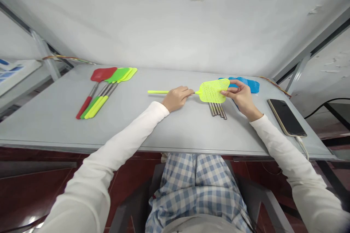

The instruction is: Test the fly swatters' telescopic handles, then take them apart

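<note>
A yellow-green fly swatter point(212, 91) lies sideways between my hands, its handle pointing left and its perforated head right. My left hand point(177, 98) is closed round the shaft, hiding most of the metal part. With thumb and fingers, my right hand point(242, 96) pinches the outer edge of the head. Below the head, several metal rods point(218, 111) lie on the table, their upper ends covered by it. Behind my right hand are blue swatter heads point(251, 84), partly hidden.
On the left of the grey table point(131, 123) lie several swatters, a red one point(102, 74) and green and yellow ones point(119, 75). A phone point(288, 117) with a charging cable point(303, 147) is at the right. A white wall point(164, 29) rises behind the table.
</note>
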Motion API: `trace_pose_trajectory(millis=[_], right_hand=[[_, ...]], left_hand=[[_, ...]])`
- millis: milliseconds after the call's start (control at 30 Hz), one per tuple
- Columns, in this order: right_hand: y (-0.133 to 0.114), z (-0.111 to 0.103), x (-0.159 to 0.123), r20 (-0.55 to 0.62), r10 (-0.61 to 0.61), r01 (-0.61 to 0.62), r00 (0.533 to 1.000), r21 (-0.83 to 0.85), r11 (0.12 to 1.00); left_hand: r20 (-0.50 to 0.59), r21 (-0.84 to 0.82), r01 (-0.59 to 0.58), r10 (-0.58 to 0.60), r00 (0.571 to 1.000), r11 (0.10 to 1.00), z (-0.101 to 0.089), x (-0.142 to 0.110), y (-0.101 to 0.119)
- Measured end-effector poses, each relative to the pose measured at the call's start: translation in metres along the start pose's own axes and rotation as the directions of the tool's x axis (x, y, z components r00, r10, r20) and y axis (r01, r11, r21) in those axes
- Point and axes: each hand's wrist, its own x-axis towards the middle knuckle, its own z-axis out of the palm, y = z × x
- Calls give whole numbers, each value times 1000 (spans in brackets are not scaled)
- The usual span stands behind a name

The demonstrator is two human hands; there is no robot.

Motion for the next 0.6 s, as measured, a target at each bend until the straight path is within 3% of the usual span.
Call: trace_pose_trajectory(millis=[300, 600], right_hand=[[-1, -2, 3, -102, -50, 52, 994, 10, 999], [-14, -1, -2, -188, -242, 218, 952, -140, 966]], left_hand=[[-19, 1, -9, 9, 1000, 1000, 0, 2, 2], [-37, -62, 36, -39, 999, 997, -3, 6, 8]])
